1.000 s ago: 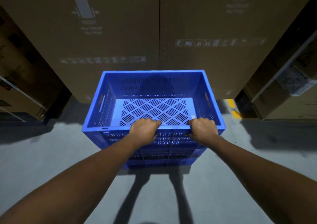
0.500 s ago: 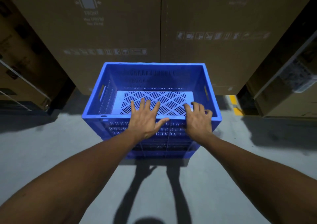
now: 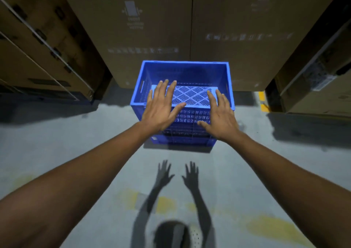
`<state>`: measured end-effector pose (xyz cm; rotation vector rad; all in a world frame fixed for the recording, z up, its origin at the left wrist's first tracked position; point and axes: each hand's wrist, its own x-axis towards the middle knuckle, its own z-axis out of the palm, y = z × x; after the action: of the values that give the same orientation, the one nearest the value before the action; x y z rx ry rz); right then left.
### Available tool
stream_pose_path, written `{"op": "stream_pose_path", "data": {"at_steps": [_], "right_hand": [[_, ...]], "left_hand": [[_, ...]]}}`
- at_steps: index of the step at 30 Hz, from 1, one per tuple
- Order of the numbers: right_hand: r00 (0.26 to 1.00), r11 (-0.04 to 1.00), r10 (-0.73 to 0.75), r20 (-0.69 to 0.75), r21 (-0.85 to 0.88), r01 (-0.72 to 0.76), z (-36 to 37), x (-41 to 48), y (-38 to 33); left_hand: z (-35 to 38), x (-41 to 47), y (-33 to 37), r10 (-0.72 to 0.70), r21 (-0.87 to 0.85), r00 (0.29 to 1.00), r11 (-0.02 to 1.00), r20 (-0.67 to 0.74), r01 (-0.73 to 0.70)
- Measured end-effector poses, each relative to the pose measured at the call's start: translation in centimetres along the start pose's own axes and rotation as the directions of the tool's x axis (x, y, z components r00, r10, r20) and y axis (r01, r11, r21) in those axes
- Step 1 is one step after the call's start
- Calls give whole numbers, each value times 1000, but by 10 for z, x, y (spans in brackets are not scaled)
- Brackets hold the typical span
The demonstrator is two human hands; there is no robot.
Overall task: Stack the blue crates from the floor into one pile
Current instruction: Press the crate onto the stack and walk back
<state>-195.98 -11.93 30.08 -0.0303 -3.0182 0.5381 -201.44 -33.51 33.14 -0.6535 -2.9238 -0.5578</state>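
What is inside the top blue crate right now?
Nothing shows inside the top crate, only its slotted floor. The left hand and right hand cover its near corners.

Crates: a pile of blue crates (image 3: 182,103) stands on the grey floor (image 3: 57,143) in the middle of the frame; the top one is empty, with a slotted bottom.
Left hand (image 3: 161,107): flat, fingers spread, in front of the near rim, holding nothing.
Right hand (image 3: 220,114): the same, palm down, holding nothing.
Background: tall cardboard boxes (image 3: 152,29) across the upper frame, just behind the pile.
Floor: shadows of both arms in the lower middle; faded yellow marks (image 3: 266,227) at lower right.
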Motion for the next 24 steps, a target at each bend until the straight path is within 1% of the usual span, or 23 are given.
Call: {"op": "stream_pose_path", "data": {"at_steps": [2, 4, 6, 8, 11, 13, 17, 19, 21, 24], "right_hand": [[998, 993, -6, -67, 119, 14, -37, -29, -27], [992, 967, 34, -123, 255, -2, -78, -62, -56], [977, 929, 79, -197, 369, -1, -121, -101, -89], [954, 899, 92, -284, 436, 43, -163, -144, -125], [924, 875, 73, -376, 468, 121, -221, -211, -180], [907, 861, 35, -421, 473, 187, -252, -253, -214], [857, 838, -88, -507, 427, 339, -295, -332, -273], [838, 822, -166, -520, 397, 409, -307, -367, -299], [814, 788, -245, -527, 381, 484, -315, -400, -323], [778, 705, -328, -535, 410, 579, -324, -445, -353]], "left_hand": [[-45, -34, 15, 34, -75, 999, 997, -8, -34], [-92, -71, 33, 36, -147, 999, 988, -27, -40], [-139, -113, 52, 1, -219, 996, 975, -91, -21], [-185, -158, 72, -20, -265, 988, 964, -155, -22], [-255, -232, 99, -7, -256, 961, 964, -275, -66], [-303, -284, 112, -23, -222, 931, 973, -365, -63], [-384, -380, 128, -54, -116, 877, 993, -478, -2], [-415, -424, 136, -73, -76, 850, 996, -521, 39], [-439, -467, 145, -82, -41, 816, 997, -573, 71], [-461, -532, 163, -130, -21, 766, 988, -629, 150]]}}
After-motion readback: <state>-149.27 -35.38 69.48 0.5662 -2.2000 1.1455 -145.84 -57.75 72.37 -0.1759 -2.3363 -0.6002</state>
